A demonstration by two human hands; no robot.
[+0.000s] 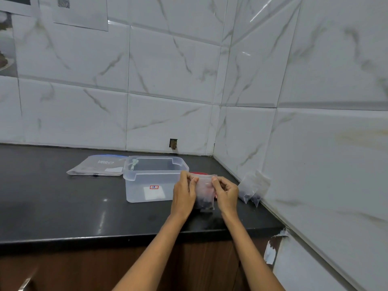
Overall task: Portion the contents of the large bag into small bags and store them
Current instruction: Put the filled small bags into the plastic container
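Two bare forearms reach forward from the bottom edge over a black countertop with wooden cabinet fronts below its edge. The left hand and the right hand together hold a small clear zip bag upright just above the counter, each pinching a top corner between thumb and fingers, so both grips are narrow and closed on the plastic. Dark contents sit in the bottom of this small bag; the upper part looks empty and pinkish. Directly behind and to the left of it stands an open translucent plastic container with a white label and a small red-bordered tag on its front wall. A sliver of something red shows just behind the bag, beside the container; what it is cannot be told. Left of the container, a large grey zip bag lies flat on the counter, touching or just beside the container's rim. To the right, two more small filled bags lean against the white marbled tile wall in the corner. Printed sheets hang on the wall at upper left.
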